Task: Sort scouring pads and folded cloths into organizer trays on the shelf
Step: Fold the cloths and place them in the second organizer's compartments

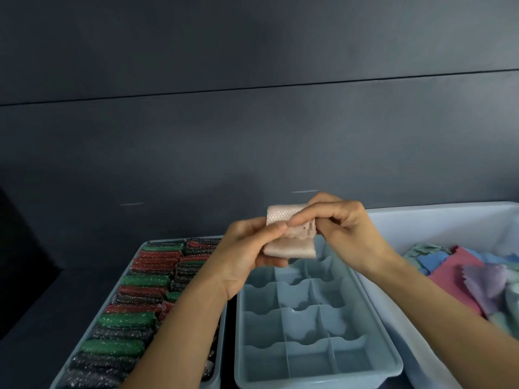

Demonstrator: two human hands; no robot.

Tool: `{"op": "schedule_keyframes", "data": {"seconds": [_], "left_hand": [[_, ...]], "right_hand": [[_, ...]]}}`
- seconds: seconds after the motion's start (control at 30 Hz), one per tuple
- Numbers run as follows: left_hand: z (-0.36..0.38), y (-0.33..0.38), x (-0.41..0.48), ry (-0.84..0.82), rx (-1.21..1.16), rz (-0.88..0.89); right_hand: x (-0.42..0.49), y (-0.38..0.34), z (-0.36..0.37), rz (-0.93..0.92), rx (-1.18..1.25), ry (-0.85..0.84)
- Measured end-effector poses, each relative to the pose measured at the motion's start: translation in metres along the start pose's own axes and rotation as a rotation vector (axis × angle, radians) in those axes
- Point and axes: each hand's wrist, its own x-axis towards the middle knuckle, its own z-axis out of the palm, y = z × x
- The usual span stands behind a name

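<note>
A pale pink textured cloth [283, 220] is held up between both hands above the far end of the middle organizer tray [390, 357]. My left hand [247, 254] pinches its left side with thumb on top. My right hand [342, 223] pinches its frayed middle edge with curled fingers. The middle tray is light blue, with several divided compartments that hold nothing. To the left, another tray [222, 332] is packed with rows of green, red and dark glittery scouring pads [126, 318].
A large pale bin [421, 217] at the right holds a loose pile of cloths [460, 270] in pink, blue, lilac and green. The trays stand on a dark shelf [28, 318] with a dark wall close behind.
</note>
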Motion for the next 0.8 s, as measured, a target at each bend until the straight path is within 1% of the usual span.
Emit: {"op": "schedule_keyframes", "data": {"seconds": [0.1, 0.13, 0.2, 0.23, 0.27, 0.37, 0.47, 0.6, 0.67, 0.7, 0.8], "left_hand": [[-0.003, -0.004, 0.002, 0.117, 0.008, 0.082], [-0.003, -0.004, 0.002, 0.141, 0.025, 0.115], [-0.002, -0.006, 0.002, 0.173, 0.066, 0.18], [-0.004, -0.007, 0.002, 0.186, 0.08, 0.2], [-0.006, -0.009, 0.002, 0.193, 0.088, 0.208], [-0.017, -0.013, 0.003, 0.132, -0.015, 0.172], [-0.031, -0.015, 0.006, 0.011, -0.183, 0.11], [-0.049, -0.019, 0.012, -0.071, -0.316, 0.016], [-0.056, -0.019, 0.015, -0.093, -0.325, -0.021], [-0.059, -0.019, 0.016, -0.084, -0.263, -0.023], [-0.064, -0.022, 0.025, -0.02, 0.042, 0.026]], "right_hand": [[0.0, 0.0, -0.004, 0.196, 0.309, 0.044], [0.0, 0.001, -0.004, 0.264, 0.346, 0.005], [0.0, 0.002, 0.001, 0.373, 0.326, -0.11], [0.001, 0.004, 0.005, 0.387, 0.325, -0.127], [0.003, 0.004, 0.008, 0.387, 0.348, -0.104], [0.009, 0.008, 0.013, 0.403, 0.494, -0.037], [0.013, 0.01, 0.018, 0.426, 0.56, -0.063], [0.017, 0.015, 0.022, 0.388, 0.489, -0.099], [0.02, 0.015, 0.023, 0.359, 0.4, -0.137], [0.021, 0.016, 0.023, 0.345, 0.333, -0.159], [0.026, 0.02, 0.027, 0.292, 0.144, -0.192]]}}
